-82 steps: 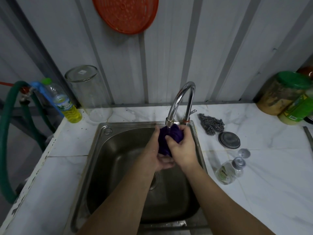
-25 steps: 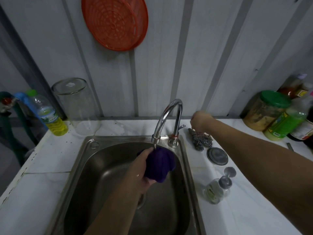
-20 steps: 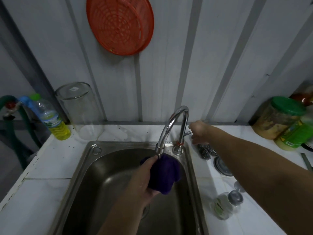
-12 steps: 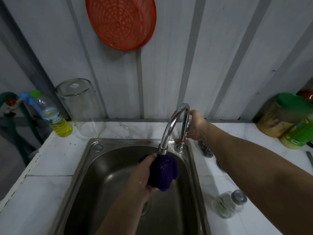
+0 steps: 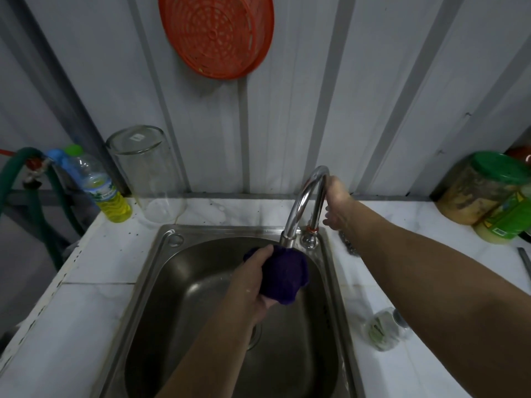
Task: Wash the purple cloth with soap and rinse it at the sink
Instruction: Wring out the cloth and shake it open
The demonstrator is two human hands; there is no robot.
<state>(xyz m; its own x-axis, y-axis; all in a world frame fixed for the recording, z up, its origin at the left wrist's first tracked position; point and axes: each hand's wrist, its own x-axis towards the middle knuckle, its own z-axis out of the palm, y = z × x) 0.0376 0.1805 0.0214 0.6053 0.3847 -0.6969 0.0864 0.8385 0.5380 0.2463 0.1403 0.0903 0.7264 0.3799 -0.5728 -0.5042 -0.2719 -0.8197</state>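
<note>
Cloth (image 5: 284,272), purple, bunched into a ball, held over the sink (image 5: 161,282) right beneath the tap spout (image 5: 304,205) and touching its tip. Left hand (image 5: 253,282) grips the ball from the left, fingers (image 5: 263,252) curled tight round it, forearm running up from the bottom edge across the basin. Right hand (image 5: 337,203) reaches behind the tap's upright, beside its base at the back right corner of the sink; its fingers are turned away and partly hidden by the pipe, so cannot tell whether they clasp anything, though they look curled. No stream of water can be made out; view is dim. On the white desk (image 5: 86,311): upturned glass jar (image 5: 145,173) and bottle of yellow liquid (image 5: 100,191) at back left, green-lidded jar (image 5: 482,186) at back right, small clear bottle (image 5: 383,330) lying on its side right of the sink. Orange basket (image 5: 215,33) hangs on the wall above.
</note>
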